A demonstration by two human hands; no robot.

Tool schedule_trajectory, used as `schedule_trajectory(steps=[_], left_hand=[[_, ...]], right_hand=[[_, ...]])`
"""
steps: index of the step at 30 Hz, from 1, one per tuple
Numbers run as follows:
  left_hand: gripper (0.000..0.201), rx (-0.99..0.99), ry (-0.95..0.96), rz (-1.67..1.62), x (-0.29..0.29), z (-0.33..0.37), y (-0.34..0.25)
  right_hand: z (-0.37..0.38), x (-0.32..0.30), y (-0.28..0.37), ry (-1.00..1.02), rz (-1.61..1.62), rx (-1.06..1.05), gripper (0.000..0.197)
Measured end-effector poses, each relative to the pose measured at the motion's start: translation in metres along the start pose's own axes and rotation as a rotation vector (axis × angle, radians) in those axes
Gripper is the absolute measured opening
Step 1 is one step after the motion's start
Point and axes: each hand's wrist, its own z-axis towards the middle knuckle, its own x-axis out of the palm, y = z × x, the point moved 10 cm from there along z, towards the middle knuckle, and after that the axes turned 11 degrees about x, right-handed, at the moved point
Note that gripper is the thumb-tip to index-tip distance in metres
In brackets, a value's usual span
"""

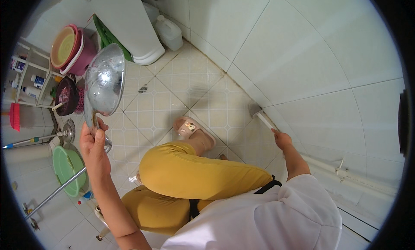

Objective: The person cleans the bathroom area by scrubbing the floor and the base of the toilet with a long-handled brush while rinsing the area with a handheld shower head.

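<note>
Two bare hands are in use, each wrapped around one handle. The left hand (94, 142), on the left, is raised with its forearm bent upward from the near edge; its fingers and thumb close on the handle of one scoop (105, 79). The scoop is shiny, smooth and mirror-like, with a rounded bowl held up at the far side of the hand, above the floor; whether it carries water, I cannot tell. The right hand (283, 140) reaches out to the right, arm stretched low, its fingers curled around the pale, straight handle of one brush (263, 118). The brush's greyish head is at the seam where the glossy tiled wall (315, 47) meets the patterned tile floor (173, 83).

Between the hands, one pale-pink slipper (194, 129) shows clearly, on a foot below a bent knee in yellow trousers (194, 174). At the left are one oval green plastic basin (64, 163) and, farther off, one round-sided pink bucket (86, 58). A translucent plastic jug (170, 34) stands at the far wall.
</note>
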Motion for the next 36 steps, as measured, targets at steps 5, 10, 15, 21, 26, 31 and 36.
schedule_trajectory(steps=[5,10,15,21,26,31,36], left_hand=[[0.034,-0.029,-0.038,0.069,-0.005,0.003,0.014],[0.035,-0.046,-0.063,0.119,-0.011,0.001,0.013],[0.033,-0.123,-0.067,0.160,-0.009,-0.001,0.034],[0.029,-0.113,-0.047,0.164,-0.001,0.003,0.027],[0.027,-0.087,-0.081,0.128,0.002,0.006,0.018],[0.024,-0.076,-0.129,0.154,-0.010,0.004,0.021],[0.027,-0.067,-0.143,0.152,-0.002,0.008,0.025]], right_hand=[[0.013,0.004,-0.009,0.035,0.139,-0.035,0.037],[-0.012,-0.015,0.016,-0.047,0.190,-0.019,0.036],[0.038,-0.020,0.100,-0.155,0.259,-0.125,0.034],[0.075,-0.038,0.184,-0.285,0.229,-0.224,0.036],[0.032,-0.013,0.075,-0.147,0.120,-0.064,0.035],[0.016,0.001,0.036,-0.150,0.087,-0.114,0.037],[0.058,-0.026,0.154,-0.156,0.129,-0.146,0.037]])
